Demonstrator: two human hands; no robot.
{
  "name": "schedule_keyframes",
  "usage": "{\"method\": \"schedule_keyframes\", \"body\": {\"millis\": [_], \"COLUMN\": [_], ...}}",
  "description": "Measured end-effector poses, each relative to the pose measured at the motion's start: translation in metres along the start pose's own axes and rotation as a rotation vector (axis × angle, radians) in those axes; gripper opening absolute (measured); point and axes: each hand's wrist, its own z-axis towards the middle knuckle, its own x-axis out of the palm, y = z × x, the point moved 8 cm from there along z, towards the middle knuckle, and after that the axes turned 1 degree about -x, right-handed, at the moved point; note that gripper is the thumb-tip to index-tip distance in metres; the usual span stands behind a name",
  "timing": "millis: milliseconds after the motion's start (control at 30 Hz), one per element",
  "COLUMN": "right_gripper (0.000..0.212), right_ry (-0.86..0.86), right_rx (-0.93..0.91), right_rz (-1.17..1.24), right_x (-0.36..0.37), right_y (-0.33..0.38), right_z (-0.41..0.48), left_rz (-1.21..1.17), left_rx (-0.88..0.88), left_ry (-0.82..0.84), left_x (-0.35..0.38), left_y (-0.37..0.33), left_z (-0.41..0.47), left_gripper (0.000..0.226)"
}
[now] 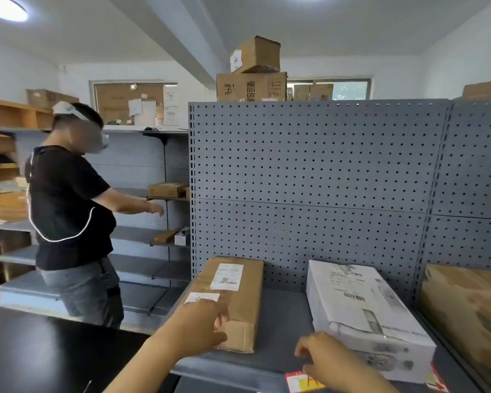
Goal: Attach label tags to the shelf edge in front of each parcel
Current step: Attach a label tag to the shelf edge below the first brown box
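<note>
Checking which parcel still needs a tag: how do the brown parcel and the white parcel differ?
The brown parcel is bare cardboard, long and narrow; the white parcel is white-wrapped and wider. The left hand rests on the brown parcel; the right hand is at a red tag on the shelf edge before the white parcel. Both lie flat, labels up.

Of the person only the two arms are seen, at the lower edge of the view. The left hand (201, 324) is bare, and its forearm (153, 355) is bare as well, long and smooth, wider toward the frame edge. The right hand (323, 361) is bare too, with the wrist (349, 375) uncovered (the arm behind it is cut off). The knuckles show as small bumps; the nails are too blurred to describe
</note>
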Motion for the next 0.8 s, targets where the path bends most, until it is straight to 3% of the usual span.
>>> {"method": "schedule_keyframes", "body": {"millis": [367,800], "right_gripper": [0.017,0.026], "right_ry": [0.017,0.045], "right_rx": [0.198,0.171], "right_rz": [-0.047,-0.292], "right_x": [0.023,0.009], "right_y": [-0.014,0.002], "right_z": [0.026,0.019], "left_rz": [0.088,0.050], "left_rx": [0.164,0.180], "left_ry": [-0.024,-0.001], "left_x": [-0.003,-0.009], "left_y": [0.038,0.045], "left_z": [0.034,0.029], "left_gripper": [0.024,0.026]}}
